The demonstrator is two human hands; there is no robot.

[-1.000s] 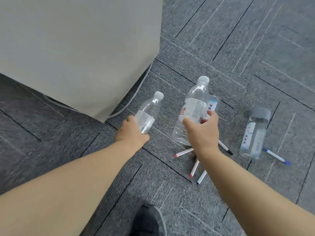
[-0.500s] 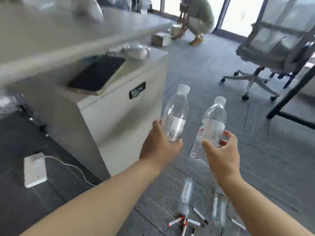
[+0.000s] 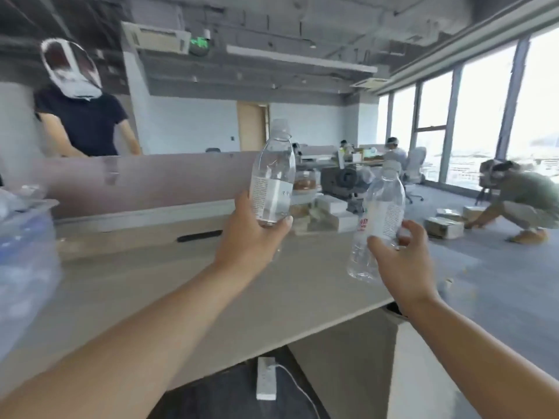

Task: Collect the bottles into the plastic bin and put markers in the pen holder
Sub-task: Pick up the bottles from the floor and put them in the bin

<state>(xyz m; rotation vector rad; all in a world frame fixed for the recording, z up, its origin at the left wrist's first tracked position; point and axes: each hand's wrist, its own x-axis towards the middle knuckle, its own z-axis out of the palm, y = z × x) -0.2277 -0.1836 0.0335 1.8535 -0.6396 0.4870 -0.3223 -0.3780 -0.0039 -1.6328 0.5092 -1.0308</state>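
Observation:
My left hand [image 3: 252,237] grips the lower part of a clear plastic bottle [image 3: 273,173] with a white cap, held upright above the desk. My right hand [image 3: 399,261] holds a second clear bottle [image 3: 378,219] with a red and white label, tilted slightly, over the desk's right end. A blurred translucent plastic bin [image 3: 27,267] with a bluish tint stands at the far left on the desk. No markers and no pen holder are in view.
A long beige desk [image 3: 196,282] with a grey partition [image 3: 151,179] lies ahead. A person in a dark shirt [image 3: 81,122] stands behind the partition. Another person [image 3: 520,204] crouches by boxes on the floor at right. A white power strip [image 3: 266,378] lies under the desk.
Both hands have lifted the two bottles from the floor up to desk height. The view has swung up from the floor and the markers to the desk and the office.

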